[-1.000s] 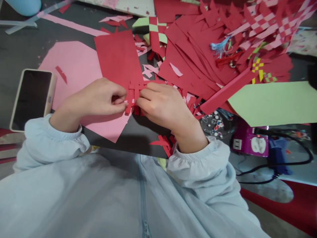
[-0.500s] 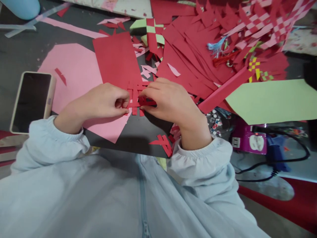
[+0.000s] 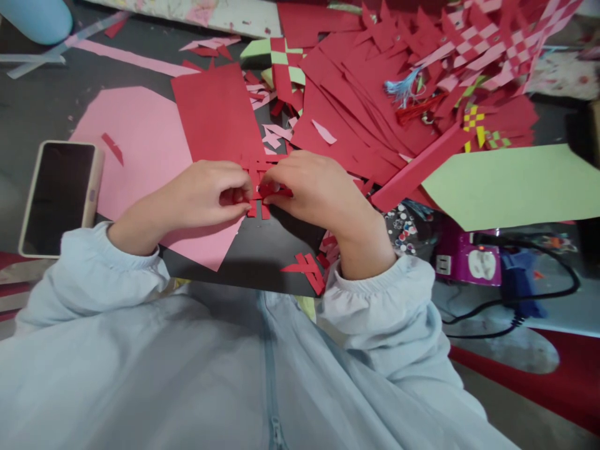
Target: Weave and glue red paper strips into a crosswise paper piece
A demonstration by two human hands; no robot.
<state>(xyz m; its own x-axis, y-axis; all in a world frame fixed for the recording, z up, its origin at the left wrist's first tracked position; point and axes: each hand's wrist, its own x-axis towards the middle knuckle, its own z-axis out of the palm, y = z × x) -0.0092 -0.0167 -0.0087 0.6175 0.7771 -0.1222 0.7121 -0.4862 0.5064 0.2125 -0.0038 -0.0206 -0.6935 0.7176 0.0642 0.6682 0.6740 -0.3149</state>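
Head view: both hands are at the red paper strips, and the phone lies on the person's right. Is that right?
Not quite: the head view shows the phone on the person's left. The left hand and right hand are indeed at the red paper strips.

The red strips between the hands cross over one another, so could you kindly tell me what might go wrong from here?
The red strips are narrow, so a tug from the left hand or right hand could bend or tear one. Pink scraps lie close beyond the strips and might get mixed in. The pink sheet lies beneath the left hand and could crease under pressure.
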